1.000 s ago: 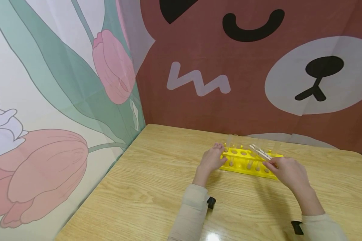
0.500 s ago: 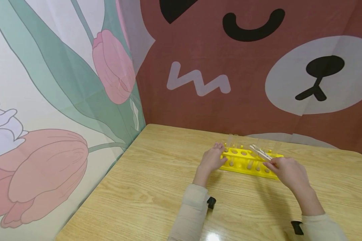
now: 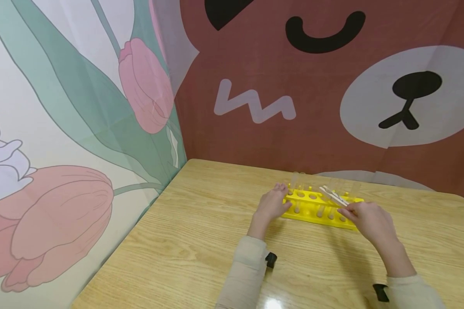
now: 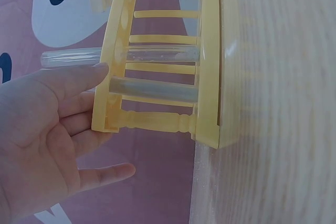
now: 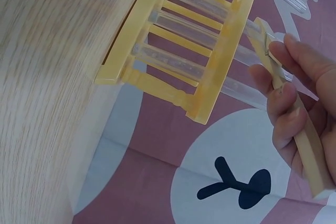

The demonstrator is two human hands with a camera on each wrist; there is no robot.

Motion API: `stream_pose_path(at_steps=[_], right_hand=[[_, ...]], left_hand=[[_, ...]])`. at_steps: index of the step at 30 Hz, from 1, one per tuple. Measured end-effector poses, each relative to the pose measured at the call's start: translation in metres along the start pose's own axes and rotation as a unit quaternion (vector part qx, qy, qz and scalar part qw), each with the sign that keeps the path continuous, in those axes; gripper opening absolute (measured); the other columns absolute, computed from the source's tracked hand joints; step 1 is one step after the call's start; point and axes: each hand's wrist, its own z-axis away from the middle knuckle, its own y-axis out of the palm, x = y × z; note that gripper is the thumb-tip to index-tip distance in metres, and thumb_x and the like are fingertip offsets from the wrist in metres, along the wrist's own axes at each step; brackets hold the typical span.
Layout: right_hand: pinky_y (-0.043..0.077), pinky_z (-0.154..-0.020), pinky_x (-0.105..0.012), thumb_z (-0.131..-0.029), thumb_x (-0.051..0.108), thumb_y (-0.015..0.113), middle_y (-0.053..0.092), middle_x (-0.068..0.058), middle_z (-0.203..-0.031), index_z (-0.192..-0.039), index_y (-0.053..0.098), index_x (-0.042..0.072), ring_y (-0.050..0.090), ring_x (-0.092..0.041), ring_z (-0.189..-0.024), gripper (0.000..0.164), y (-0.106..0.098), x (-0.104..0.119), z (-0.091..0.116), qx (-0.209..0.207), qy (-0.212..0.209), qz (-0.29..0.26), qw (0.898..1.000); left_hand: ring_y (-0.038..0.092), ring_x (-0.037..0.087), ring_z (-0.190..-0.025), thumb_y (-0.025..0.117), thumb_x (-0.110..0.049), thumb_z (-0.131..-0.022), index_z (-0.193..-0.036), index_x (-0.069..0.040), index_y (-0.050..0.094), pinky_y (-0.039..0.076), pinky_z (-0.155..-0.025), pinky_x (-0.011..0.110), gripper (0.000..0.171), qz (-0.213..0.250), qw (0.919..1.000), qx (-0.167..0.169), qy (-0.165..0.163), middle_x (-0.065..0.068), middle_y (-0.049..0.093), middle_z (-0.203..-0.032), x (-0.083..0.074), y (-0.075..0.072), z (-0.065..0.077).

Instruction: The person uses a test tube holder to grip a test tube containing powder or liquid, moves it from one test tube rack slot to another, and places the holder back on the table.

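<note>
A yellow test tube rack [image 3: 309,219] stands on the table, holding several clear test tubes [image 4: 71,56]. My left hand [image 3: 270,207] grips the rack's left end, the thumb on its upper bar and several fingers behind; the little finger sticks out, as the left wrist view shows. At the rack's right part, my right hand [image 3: 372,218] holds a wooden test tube clamp [image 5: 310,153] by its handle. The clamp's front end lies at the upper part of a tube, just above the rack. Whether its jaws squeeze that tube I cannot tell.
The wood-grain table [image 3: 185,240] reaches toward a wall cloth [image 3: 255,141] with a printed bear, close behind the rack. A tulip-printed cloth [image 3: 81,128] borders the table on the left. Black straps [image 3: 271,260] show at the wrists.
</note>
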Motion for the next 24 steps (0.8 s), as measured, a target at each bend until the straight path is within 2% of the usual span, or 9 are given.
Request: stream_pose_path(at_steps=[7,24], right_hand=[[0.023,-0.04,-0.025,-0.081,0.018,0.064,0.036,0.004,-0.049,-0.062,0.059,0.01,0.029,-0.013,-0.043,0.021,0.0015,-0.0009,0.0017,-0.017,-0.011,0.01,1.0],[0.024,-0.042,-0.027,-0.082,0.016,0.063,0.037,0.003,-0.05,-0.068,0.061,0.006,0.03,-0.015,-0.044,0.018,-0.0002,0.001,0.0012,-0.02,-0.007,0.009,1.0]], left_hand=[[0.023,0.014,-0.13,0.055,-0.032,-0.089,-0.133,-0.009,0.043,0.027,-0.1,0.023,0.05,0.002,1.0,0.0,-0.002,0.003,0.033,-0.14,0.0,0.0002,-0.0002],[0.026,0.017,-0.129,0.055,-0.031,-0.089,-0.132,-0.008,0.044,0.033,-0.096,0.024,0.051,-0.008,0.9998,-0.012,0.013,0.004,0.035,-0.139,0.0019,0.0016,0.0004]])
